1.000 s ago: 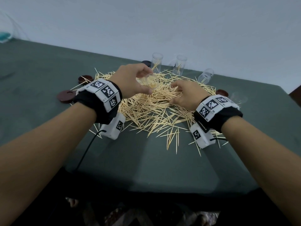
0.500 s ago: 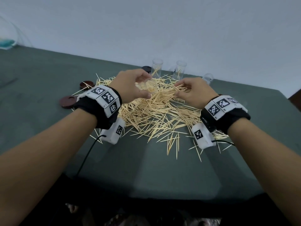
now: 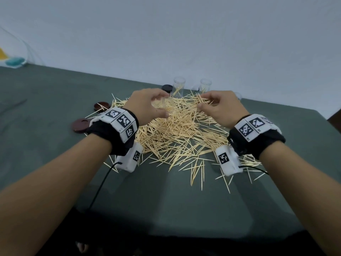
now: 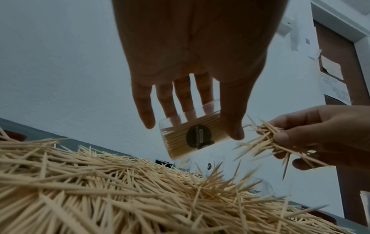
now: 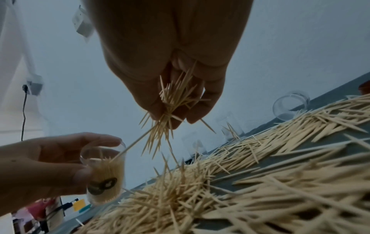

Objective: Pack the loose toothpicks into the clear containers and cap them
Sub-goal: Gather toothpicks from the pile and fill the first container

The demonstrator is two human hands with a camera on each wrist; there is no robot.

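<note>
Cloth, dull green and faintly creased, covers our table (image 3: 55, 111) from the pale wall to the near edge. Across its middle sprawls the pile of loose toothpicks (image 3: 177, 137): thin pale wooden slivers, pointed at both ends, lying criss-crossed in every direction, with strays thinning out toward us.

Above the pile our left hand (image 3: 147, 106) holds a clear container (image 4: 192, 134), a smooth plastic cylinder with a dark round label. The thumb presses one side and the fingers (image 4: 166, 102), slightly spread, curl round the other; the container tilts with its open mouth toward our right hand. It is already mostly full of toothpicks packed parallel.

Our right hand (image 3: 219, 106) pinches a ragged bundle of toothpicks (image 5: 170, 110) between thumb and curled fingertips, just beside the container's mouth; one long pick from the bundle reaches to the rim.

At the far side of the pile stand two upright clear containers (image 3: 178, 85) (image 3: 205, 85), each holding only a few leaning picks. Another clear one (image 5: 290, 106) lies on its side; we cannot tell whether it holds anything.

Round caps lie left of the pile: two reddish-brown (image 3: 80, 125) (image 3: 100, 106) and one black (image 3: 167, 88).
</note>
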